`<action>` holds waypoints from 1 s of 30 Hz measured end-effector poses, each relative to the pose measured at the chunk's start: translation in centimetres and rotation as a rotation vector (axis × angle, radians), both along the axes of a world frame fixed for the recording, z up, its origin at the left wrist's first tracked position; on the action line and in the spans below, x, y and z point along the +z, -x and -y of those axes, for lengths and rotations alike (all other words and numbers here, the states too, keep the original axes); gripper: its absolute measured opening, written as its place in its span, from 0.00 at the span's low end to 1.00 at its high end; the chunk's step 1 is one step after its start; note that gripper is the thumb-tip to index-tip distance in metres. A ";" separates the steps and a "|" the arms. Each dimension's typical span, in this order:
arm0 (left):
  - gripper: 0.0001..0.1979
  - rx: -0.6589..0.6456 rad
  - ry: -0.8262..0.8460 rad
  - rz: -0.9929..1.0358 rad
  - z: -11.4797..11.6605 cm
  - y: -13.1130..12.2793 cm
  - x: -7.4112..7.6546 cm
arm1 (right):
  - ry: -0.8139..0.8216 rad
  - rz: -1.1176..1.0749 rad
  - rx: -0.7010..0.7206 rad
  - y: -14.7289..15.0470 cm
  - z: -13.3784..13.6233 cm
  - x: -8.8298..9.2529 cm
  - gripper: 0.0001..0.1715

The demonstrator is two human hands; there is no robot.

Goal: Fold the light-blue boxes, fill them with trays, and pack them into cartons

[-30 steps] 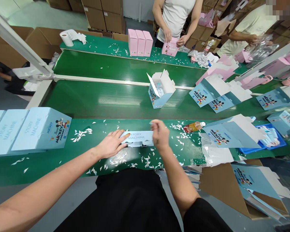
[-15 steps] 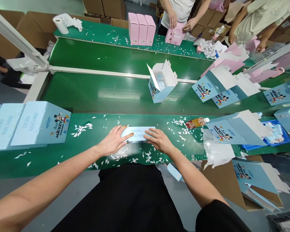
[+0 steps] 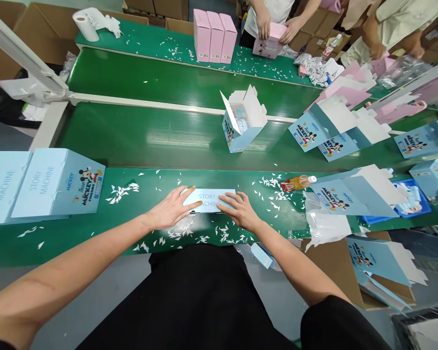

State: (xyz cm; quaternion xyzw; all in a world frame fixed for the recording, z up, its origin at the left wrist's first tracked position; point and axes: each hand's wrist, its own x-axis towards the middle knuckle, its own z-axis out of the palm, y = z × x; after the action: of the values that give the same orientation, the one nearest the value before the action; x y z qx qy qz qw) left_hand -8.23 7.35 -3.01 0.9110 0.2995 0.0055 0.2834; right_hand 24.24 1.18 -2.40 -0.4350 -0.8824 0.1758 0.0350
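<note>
Head view: both hands rest flat on a light-blue carton (image 3: 211, 199) printed "STORY MACHINE", which lies at the centre of the frame on the near green bench (image 3: 76, 233). The left hand (image 3: 171, 209) covers the carton's left end and the right hand (image 3: 239, 212) its right end. The fingers of both are spread and laid on the top face, gripping nothing, and the two hands sit a little apart with the lettering showing between them. White paper scraps (image 3: 122, 192) litter the bench around the carton.

At the left edge stands a row of closed blue Mickey boxes (image 3: 54, 187). Right of the hands lies a small bottle (image 3: 297, 183) on its side, just beside folded blue cartons (image 3: 345, 197). On the conveyor belt (image 3: 138, 138) beyond, an open blue box (image 3: 243, 121) stands with its flaps up. At the top, three pink boxes (image 3: 215, 29) stand side by side, and a co-worker's hands (image 3: 264, 26) hold another pink box (image 3: 268, 44).
</note>
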 end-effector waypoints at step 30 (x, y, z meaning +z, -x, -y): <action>0.31 0.513 -0.202 -0.290 6.6 -4.5 -1.1 | 0.906 -0.745 -0.864 5.7 -3.5 -6.7 0.41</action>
State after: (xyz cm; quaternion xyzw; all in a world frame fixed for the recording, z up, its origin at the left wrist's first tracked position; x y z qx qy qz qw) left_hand -3.74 0.76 -4.09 0.8204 0.5550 -0.0232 0.1354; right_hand 18.59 4.69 -9.11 -0.6277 -0.4021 0.6307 0.2158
